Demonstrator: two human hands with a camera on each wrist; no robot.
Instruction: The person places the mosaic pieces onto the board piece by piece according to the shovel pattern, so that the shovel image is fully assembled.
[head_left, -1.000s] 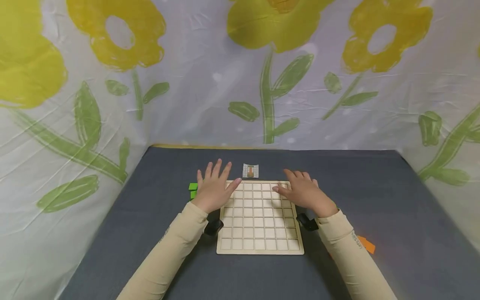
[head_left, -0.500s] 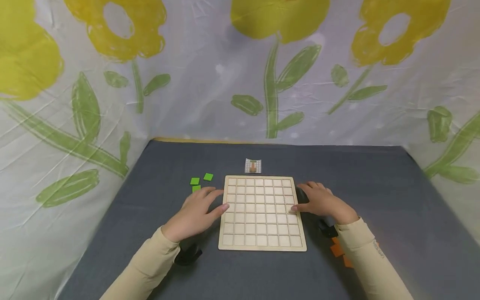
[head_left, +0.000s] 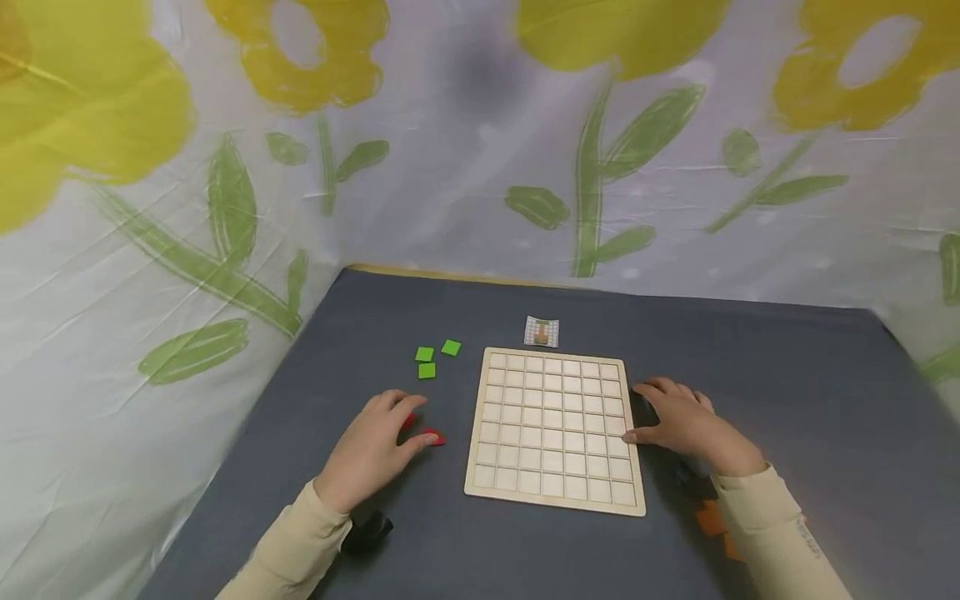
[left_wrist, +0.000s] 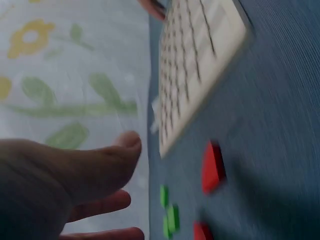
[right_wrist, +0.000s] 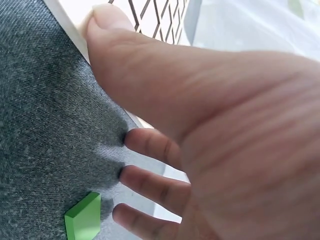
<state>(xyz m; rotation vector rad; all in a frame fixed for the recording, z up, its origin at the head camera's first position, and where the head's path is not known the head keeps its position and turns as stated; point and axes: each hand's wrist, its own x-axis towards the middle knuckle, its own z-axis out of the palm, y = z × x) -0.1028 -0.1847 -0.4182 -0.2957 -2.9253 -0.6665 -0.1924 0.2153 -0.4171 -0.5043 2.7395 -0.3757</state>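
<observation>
A: Where do we log the grid board (head_left: 553, 429)?

B: Flat on the dark bench (head_left: 517, 554), slightly skewed, between the two hands.

A: State of the right hand (head_left: 686, 429)?

B: Spread. Beside the board's right edge, thumb tip at the rim, the other fingers parted alongside. In the right wrist view we note a green piece (right_wrist: 84, 217) near the fingertips.

A: And the left hand (head_left: 367, 454)?

B: Also spread, thumb well apart from the fingers, left of the board. Nearest to it are two red pieces (left_wrist: 213, 169) — from the left wrist we see them apart from the hand.

A: Other pieces?

B: Three green tiles (head_left: 427, 371) beyond the left hand; orange pieces (head_left: 711, 518) by the right sleeve (head_left: 776, 517), partly covered.

A: Any writing?

B: Small lettering (head_left: 809, 541) on that sleeve — we cannot read it. The card (head_left: 542, 332) behind the board shows a printed grid with a brown and green figure.
</observation>
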